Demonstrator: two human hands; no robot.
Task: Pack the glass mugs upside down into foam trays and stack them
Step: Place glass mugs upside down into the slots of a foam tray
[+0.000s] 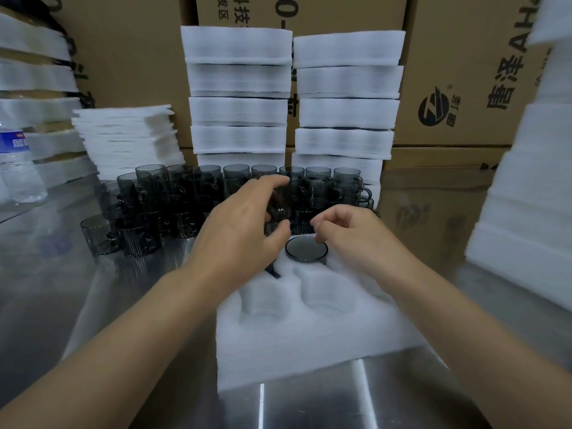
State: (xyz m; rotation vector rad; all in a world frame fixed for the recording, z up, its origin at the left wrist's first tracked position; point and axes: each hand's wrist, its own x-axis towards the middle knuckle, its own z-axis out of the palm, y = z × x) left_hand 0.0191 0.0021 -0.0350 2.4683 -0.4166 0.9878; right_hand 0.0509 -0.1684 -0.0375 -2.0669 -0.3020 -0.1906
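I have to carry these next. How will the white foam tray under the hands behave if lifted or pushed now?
Likely light and bendy: the foam tray looks soft and airy. With one mug seated far right and both near pockets empty, it may dip at the far end. On the smooth steel table, a push would probably slide it easily.

Smoky glass mugs [198, 193] (glossy), matt foam tray [309, 329]

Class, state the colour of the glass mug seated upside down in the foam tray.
The mug is smoky grey, clearest in the head view.
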